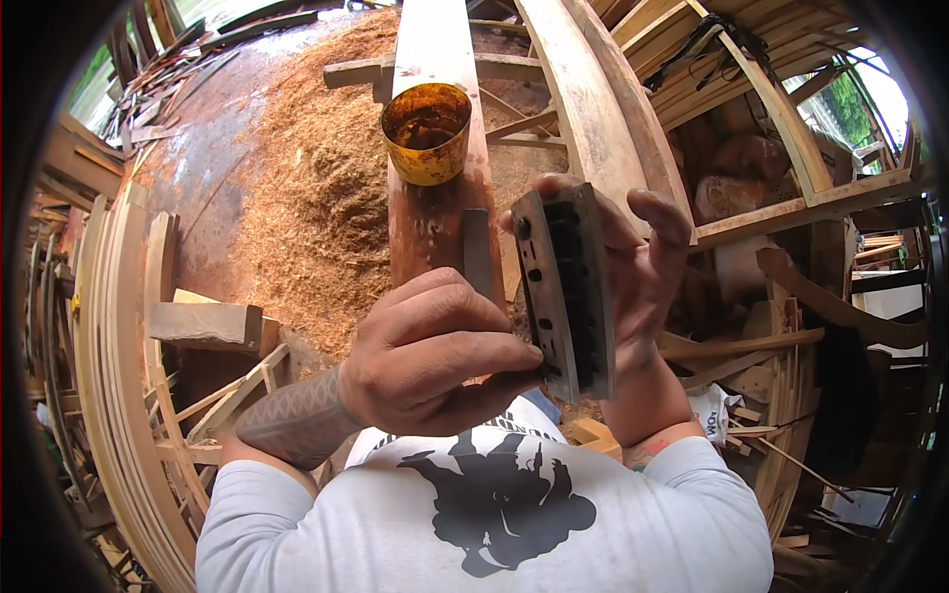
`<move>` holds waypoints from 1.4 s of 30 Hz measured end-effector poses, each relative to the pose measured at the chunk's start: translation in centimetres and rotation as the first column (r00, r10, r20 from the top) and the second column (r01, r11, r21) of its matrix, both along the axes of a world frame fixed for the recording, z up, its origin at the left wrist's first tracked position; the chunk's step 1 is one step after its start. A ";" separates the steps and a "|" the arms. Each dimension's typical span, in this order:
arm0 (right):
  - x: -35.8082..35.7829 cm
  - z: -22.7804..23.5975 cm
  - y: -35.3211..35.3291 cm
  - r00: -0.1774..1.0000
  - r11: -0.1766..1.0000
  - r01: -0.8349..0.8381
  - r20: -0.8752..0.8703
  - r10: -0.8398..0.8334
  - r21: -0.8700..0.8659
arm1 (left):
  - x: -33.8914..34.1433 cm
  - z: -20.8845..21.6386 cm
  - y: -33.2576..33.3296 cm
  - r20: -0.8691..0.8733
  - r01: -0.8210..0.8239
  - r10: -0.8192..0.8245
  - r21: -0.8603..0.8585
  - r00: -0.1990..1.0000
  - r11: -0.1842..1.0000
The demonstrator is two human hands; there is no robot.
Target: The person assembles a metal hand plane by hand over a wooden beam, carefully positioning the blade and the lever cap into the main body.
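Observation:
A long, dark metal piece (565,296) with round and oblong slots along one side stands tilted upright in front of my chest. My right hand (643,262) is closed round its far side, with the fingertips showing past its top and right edges. Curled together, the fingers of my left hand (435,341) pinch at its lower left edge; their tips are partly hidden. Just beyond, a flat grey bar (477,252) lies on a wet, reddish-brown plank (425,232). Farther along the same plank sits a yellow tub (427,168), stained brown inside.
Sawdust and shavings (331,178) are heaped left of the plank. A wooden block (208,324) and stacked long boards (114,326) are at the left. Curved timbers (603,128) run along the right of the plank, with a wooden frame (811,208) beyond them.

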State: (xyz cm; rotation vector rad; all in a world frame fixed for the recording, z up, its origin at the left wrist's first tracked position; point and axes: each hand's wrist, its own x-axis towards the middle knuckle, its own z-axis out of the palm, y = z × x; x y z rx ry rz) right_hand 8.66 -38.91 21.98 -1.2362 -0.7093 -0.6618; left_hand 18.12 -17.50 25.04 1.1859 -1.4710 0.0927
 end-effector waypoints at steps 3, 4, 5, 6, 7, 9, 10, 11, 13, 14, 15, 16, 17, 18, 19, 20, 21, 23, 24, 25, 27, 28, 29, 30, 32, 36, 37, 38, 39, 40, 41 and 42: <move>-1.0 0.2 0.4 0.991 0.997 0.080 -0.107 -0.079 0.005 | 0.0 -0.1 0.0 0.041 0.005 -0.005 -0.007 0.999 1.000; -1.3 0.3 0.6 0.985 0.995 0.102 -0.143 -0.100 0.007 | -0.1 -0.2 0.0 0.040 0.009 -0.008 -0.018 0.999 1.000; -1.5 0.3 0.6 0.983 0.995 0.099 -0.154 -0.098 0.001 | -0.1 -0.2 0.0 0.050 0.025 -0.024 -0.023 0.998 0.999; -1.7 0.4 0.6 0.980 0.995 0.103 -0.172 -0.103 -0.011 | -0.1 -0.3 0.1 0.039 0.012 -0.011 -0.029 0.999 1.000; -1.8 0.3 0.6 0.982 0.995 0.096 -0.164 -0.095 -0.005 | -0.2 -0.3 0.1 0.054 0.022 -0.020 -0.029 0.998 0.999; -1.7 0.2 0.4 0.983 0.994 0.105 -0.151 -0.107 -0.024 | -0.2 -0.4 0.1 0.069 0.033 -0.030 -0.030 0.997 0.999; -1.6 0.1 0.3 0.981 0.994 0.106 -0.162 -0.109 -0.027 | -0.2 -0.5 0.1 0.075 0.033 -0.030 -0.037 0.997 0.999; -1.5 0.0 0.2 0.990 0.997 0.072 -0.119 -0.072 -0.008 | -0.2 -0.5 0.0 0.077 0.034 -0.030 -0.045 0.997 0.998; -1.3 -0.2 0.1 0.997 0.999 0.035 -0.074 -0.034 0.009 | -0.2 -0.7 -0.1 0.076 0.035 -0.031 -0.051 0.997 0.998; -1.4 -0.2 0.1 0.997 0.999 0.045 -0.070 -0.044 0.017 | -0.2 -0.7 -0.1 0.078 0.048 -0.043 -0.061 0.996 0.997; -1.3 -0.2 0.0 0.998 0.999 0.053 -0.036 -0.053 0.001 | -0.2 -0.8 -0.1 0.072 0.037 -0.033 -0.059 0.997 0.998; -1.4 -0.2 0.1 0.997 0.998 0.054 -0.063 -0.052 0.024 | -0.2 -0.9 -0.1 0.081 0.041 -0.036 -0.067 0.996 0.997; -1.4 -0.2 0.0 0.998 0.999 0.045 -0.032 -0.045 -0.002 | -0.2 -1.0 -0.1 0.084 0.047 -0.041 -0.073 0.996 0.996; -1.6 -0.1 0.0 0.998 0.998 0.059 -0.034 -0.060 -0.020 | -0.3 -1.0 0.0 0.092 0.043 -0.036 -0.076 0.995 0.996; -1.6 -0.1 0.0 0.999 0.999 0.036 0.000 -0.036 -0.030 | -0.3 -1.1 0.1 0.049 0.043 -0.041 -0.040 0.998 0.998; -1.8 -0.1 0.0 0.994 0.993 0.100 -0.044 -0.103 -0.063 | -0.5 -1.2 0.2 -0.008 0.046 -0.046 -0.007 0.999 0.999; -1.8 -0.1 0.0 0.986 0.985 0.152 -0.056 -0.157 -0.086 | -0.7 -1.3 0.3 0.007 0.043 -0.043 -0.005 0.999 0.999; -1.9 -0.2 -0.1 0.980 0.977 0.181 -0.067 -0.189 -0.114 | -1.2 -1.6 0.5 -0.259 0.133 -0.120 0.036 0.959 0.990; -2.0 -0.3 -0.1 0.975 0.969 0.207 -0.053 -0.216 -0.136 | -1.3 -1.8 0.6 -0.261 0.123 -0.110 0.034 0.959 0.992; -2.0 -0.5 -0.1 0.977 0.971 0.201 -0.047 -0.209 -0.129 | -1.5 -2.0 0.7 -0.296 0.135 -0.120 0.030 0.948 0.990; -1.9 -0.7 -0.2 0.974 0.965 0.218 -0.028 -0.225 -0.148 | -1.7 -2.4 0.8 -0.331 0.146 -0.129 0.027 0.935 0.989; -1.8 -0.8 -0.2 0.978 0.966 0.203 -0.022 -0.210 -0.163 | -1.8 -2.6 0.8 -0.352 0.132 -0.115 0.024 0.929 0.991; -1.8 -0.9 -0.1 0.971 0.958 0.234 -0.016 -0.240 -0.164 | -1.8 -2.7 0.8 -0.379 0.125 -0.105 0.028 0.919 0.992; -1.9 -0.9 0.0 0.963 0.950 0.264 -0.002 -0.268 -0.164 | -1.8 -2.9 0.8 -0.373 0.118 -0.101 0.023 0.922 0.993; -1.9 -0.9 0.3 0.961 0.952 0.267 -0.024 -0.274 -0.150 | -1.7 -3.2 0.8 -0.392 0.156 -0.150 -0.017 0.908 0.988; -1.9 -0.6 0.7 0.966 0.960 0.248 -0.046 -0.256 -0.133 | -1.2 -3.5 0.8 -0.319 0.151 -0.161 -0.056 0.934 0.987; -1.9 -0.6 0.8 0.967 0.962 0.240 -0.049 -0.249 -0.132 | -1.0 -3.6 0.8 -0.271 0.142 -0.154 -0.064 0.950 0.988; -1.8 -0.5 0.8 0.970 0.962 0.231 -0.048 -0.240 -0.142 | -0.8 -3.6 0.8 -0.229 0.134 -0.146 -0.067 0.962 0.989; -1.7 -0.4 0.8 0.971 0.963 0.225 -0.049 -0.235 -0.148 | -0.6 -3.7 0.8 -0.222 0.131 -0.144 -0.073 0.964 0.989; -1.7 -0.3 0.8 0.972 0.964 0.219 -0.049 -0.229 -0.153 | -0.5 -3.7 0.8 -0.230 0.133 -0.144 -0.059 0.962 0.989; -1.6 -0.3 0.7 0.971 0.960 0.227 -0.042 -0.237 -0.162 | -0.3 -3.7 0.8 -0.240 0.142 -0.149 -0.047 0.959 0.989; -1.6 -0.2 0.7 0.969 0.956 0.235 -0.031 -0.244 -0.174 | -0.2 -3.7 0.8 -0.240 0.134 -0.141 -0.047 0.961 0.990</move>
